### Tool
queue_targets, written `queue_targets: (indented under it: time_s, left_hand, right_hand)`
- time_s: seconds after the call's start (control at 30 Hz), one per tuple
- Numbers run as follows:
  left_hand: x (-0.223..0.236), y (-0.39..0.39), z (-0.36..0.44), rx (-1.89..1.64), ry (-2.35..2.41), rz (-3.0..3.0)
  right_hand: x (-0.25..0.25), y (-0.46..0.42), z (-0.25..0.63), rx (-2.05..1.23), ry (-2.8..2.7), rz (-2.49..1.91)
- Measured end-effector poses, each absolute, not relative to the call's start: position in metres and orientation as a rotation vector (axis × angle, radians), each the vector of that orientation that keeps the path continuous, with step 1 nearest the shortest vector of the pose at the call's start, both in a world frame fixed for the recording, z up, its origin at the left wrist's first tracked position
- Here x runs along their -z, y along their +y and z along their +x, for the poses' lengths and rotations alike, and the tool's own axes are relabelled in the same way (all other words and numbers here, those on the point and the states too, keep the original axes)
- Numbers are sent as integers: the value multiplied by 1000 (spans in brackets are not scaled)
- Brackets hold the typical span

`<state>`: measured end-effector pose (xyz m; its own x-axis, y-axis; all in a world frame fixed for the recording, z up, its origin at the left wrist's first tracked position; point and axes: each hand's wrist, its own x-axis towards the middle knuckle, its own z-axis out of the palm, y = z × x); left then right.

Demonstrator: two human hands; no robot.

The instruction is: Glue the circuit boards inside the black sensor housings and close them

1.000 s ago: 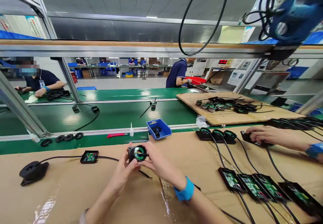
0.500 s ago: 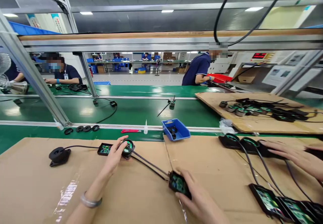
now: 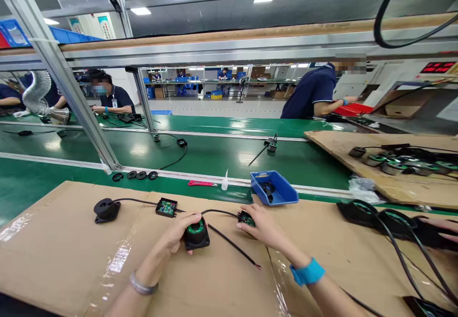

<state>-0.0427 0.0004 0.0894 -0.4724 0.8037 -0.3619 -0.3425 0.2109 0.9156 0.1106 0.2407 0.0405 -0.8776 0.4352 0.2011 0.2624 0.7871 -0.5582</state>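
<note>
On the cardboard sheet (image 3: pixel 71 255) covering the near bench, the left hand (image 3: pixel 178 234) curls around a black round housing with a green coil (image 3: pixel 196 233), which rests on the sheet. Just to its right, the right hand (image 3: pixel 265 226) closes its fingertips on a small black circuit box (image 3: pixel 246 219), joined to the housing by a black cable (image 3: pixel 218 212). Behind them lie a blue parts bin (image 3: pixel 282 194), a red-handled cutter (image 3: pixel 202 183) and a second cabled assembly (image 3: pixel 106 209); another person's hand (image 3: pixel 442 225) rests at far right.

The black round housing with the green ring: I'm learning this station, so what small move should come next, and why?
Probably let go and draw both hands back: the left hand has the black round housing flat on the cardboard sheet, and the right hand rests on its small black circuit box.
</note>
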Motion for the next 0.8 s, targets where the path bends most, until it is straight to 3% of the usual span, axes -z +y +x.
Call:
queue_targets:
  time_s: [0.4, 0.8]
  left_hand:
    - [-78, 1, -50, -1530, 1555, 691]
    - [-72, 8, -37, -1711, 1980, 995]
  right_hand:
    - [-52, 271, -5, -1202, -2331, -598]
    - [-88, 187, 113, -2004, -1647, -503]
